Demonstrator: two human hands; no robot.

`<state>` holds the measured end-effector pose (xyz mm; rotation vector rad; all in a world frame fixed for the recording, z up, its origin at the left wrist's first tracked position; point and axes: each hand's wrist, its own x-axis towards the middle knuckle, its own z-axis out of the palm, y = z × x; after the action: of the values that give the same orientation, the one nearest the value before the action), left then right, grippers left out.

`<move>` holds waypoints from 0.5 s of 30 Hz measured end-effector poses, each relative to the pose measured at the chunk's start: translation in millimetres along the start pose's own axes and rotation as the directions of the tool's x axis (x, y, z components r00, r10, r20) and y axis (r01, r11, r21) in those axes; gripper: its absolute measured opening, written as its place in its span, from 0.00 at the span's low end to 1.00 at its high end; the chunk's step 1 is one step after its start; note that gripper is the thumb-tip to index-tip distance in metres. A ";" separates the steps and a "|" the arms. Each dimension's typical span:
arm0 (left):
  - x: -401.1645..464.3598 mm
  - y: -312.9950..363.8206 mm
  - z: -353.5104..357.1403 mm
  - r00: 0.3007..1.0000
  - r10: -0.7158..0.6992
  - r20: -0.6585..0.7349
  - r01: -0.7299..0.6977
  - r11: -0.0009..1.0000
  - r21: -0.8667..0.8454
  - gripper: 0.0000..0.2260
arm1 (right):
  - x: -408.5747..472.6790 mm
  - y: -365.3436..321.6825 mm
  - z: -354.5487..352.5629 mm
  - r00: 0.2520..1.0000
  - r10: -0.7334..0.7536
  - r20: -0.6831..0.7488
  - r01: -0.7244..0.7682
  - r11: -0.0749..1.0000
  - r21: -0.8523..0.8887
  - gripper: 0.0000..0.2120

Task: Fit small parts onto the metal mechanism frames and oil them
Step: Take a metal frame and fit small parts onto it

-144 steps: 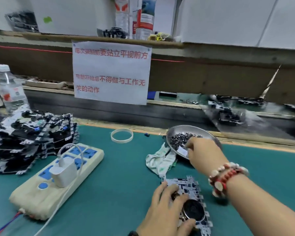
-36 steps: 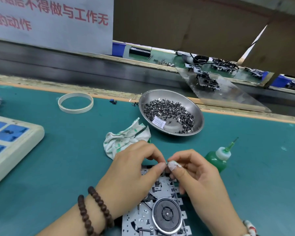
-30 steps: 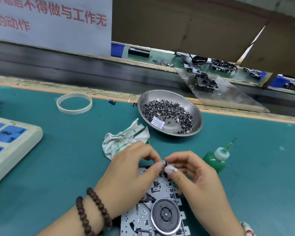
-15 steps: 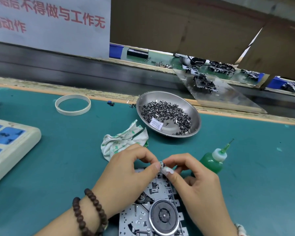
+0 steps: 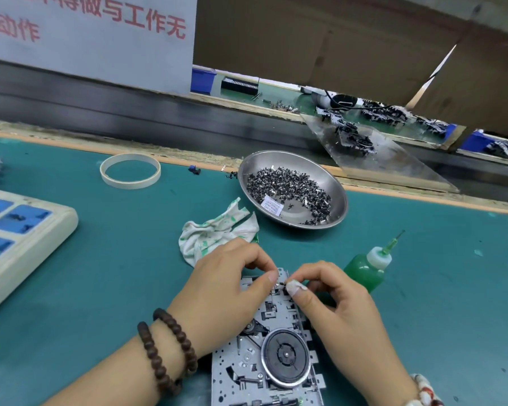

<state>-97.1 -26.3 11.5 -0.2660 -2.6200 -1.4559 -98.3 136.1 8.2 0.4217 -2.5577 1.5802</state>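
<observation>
Frame (image 5: pixel 264 347) lies flat on the tabletop (image 5: pixel 115 288), long axis running away from the person. Both hands, left (image 5: pixel 226 291) and right (image 5: pixel 343 315), pinch a tiny part (image 5: pixel 281 284) at its far end. Behind: rag (image 5: pixel 214 232), bowl (image 5: pixel 294 159); oil bottle (image 5: pixel 364 271) right.

You are working on a matt teal mat covering the table (image 5: pixel 100 273). The flat grey stamped-metal mechanism frame (image 5: pixel 276 315) is showing a dull brushed finish, its round disc (image 5: pixel 285 358) ringed in brighter metal. The round steel dish (image 5: pixel 333 183) is gleaming smooth, holding small dark metal parts (image 5: pixel 288 186) and a paper label (image 5: pixel 272 204). The white cloth rag (image 5: pixel 214 232) is looking soft and green-stained. The translucent green plastic oil bottle (image 5: pixel 364 272) is looking glossy. Matt brown wooden beads (image 5: pixel 159 358) are circling your left wrist.
</observation>
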 end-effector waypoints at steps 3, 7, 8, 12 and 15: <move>-1.0 -1.1 -0.2 1.000 0.002 0.011 -0.002 1.000 0.024 0.03 | -0.9 -0.1 0.6 1.000 -0.005 -0.002 0.005 1.000 -0.024 0.10; -0.6 -0.2 0.0 1.000 0.002 0.024 -0.003 0.999 0.043 0.04 | -0.3 0.9 -0.1 0.999 -0.040 0.001 0.040 0.997 -0.071 0.11; -0.6 0.1 0.1 1.000 0.001 0.027 -0.002 0.999 0.051 0.04 | -0.2 1.3 -0.5 0.999 -0.046 0.001 0.046 0.996 -0.079 0.11; -1.8 0.0 0.4 1.000 0.007 0.027 -0.008 0.997 0.071 0.04 | -1.3 0.6 -1.7 0.998 -0.060 0.004 0.060 0.993 -0.105 0.11; -2.4 -1.0 0.5 1.000 0.013 0.025 -0.015 0.997 0.076 0.04 | -1.6 -0.3 -0.7 0.995 -0.103 -0.002 0.102 0.983 -0.154 0.11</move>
<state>-95.0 -26.6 9.9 -0.2952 -2.6806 -1.3527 -96.7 136.9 8.4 0.5182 -2.5810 1.3371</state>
